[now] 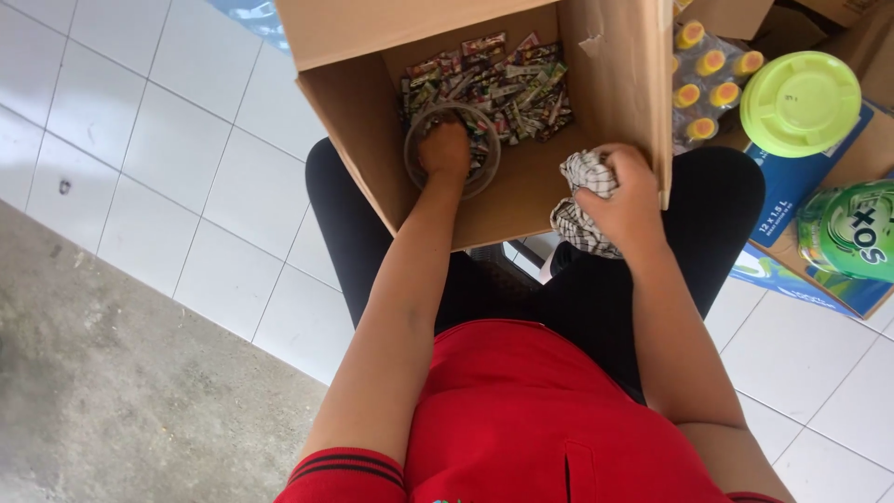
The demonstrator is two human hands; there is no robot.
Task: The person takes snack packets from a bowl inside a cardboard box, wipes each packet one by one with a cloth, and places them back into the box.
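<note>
A cardboard box (615,84) rests on my lap, lying open toward me. A pile of small colourful wrapped sweets (507,79) fills its far end. My left hand (445,149) reaches down into a clear round jar (414,158) standing inside the box, fingers closed among sweets. My right hand (626,200) is at the box's near right edge, gripping a crumpled black-and-white checked cloth (582,177).
To the right lie a green round lid (801,102), a green labelled jar (852,233), a plastic pack of yellow-capped items (708,79) and a blue carton (801,186). White floor tiles (177,149) lie left, grey concrete (112,373) at the lower left.
</note>
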